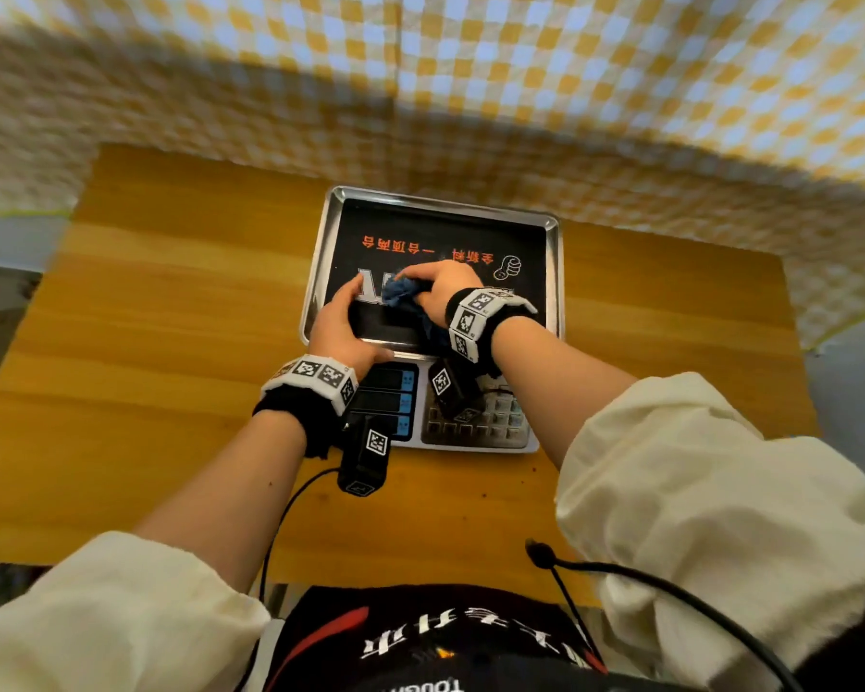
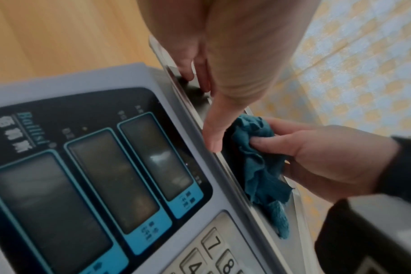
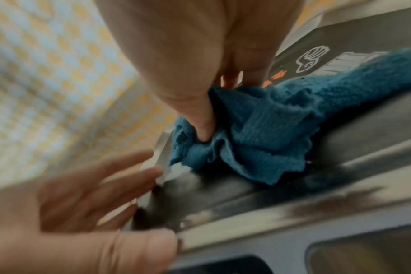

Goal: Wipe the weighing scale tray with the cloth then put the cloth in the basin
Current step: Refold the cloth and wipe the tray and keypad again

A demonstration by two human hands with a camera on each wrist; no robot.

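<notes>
The weighing scale's steel tray (image 1: 435, 199), lined with a black printed sheet, sits at the middle of the wooden table. My right hand (image 1: 440, 287) grips a bunched blue cloth (image 1: 403, 292) and presses it onto the near-left part of the tray. In the right wrist view the thumb of my right hand (image 3: 176, 55) digs into the cloth (image 3: 258, 129). My left hand (image 1: 338, 322) rests on the tray's near-left corner, fingers fairly straight over the left rim and thumb on the near rim (image 3: 293, 209). No basin is in view.
The scale's front panel, with its displays (image 2: 94, 176) and keypad (image 1: 475, 422), faces me just below the tray. The wooden table (image 1: 171, 317) extends left and right of the scale. A yellow checked cloth (image 1: 570, 92) hangs behind it. Cables run from my wrists.
</notes>
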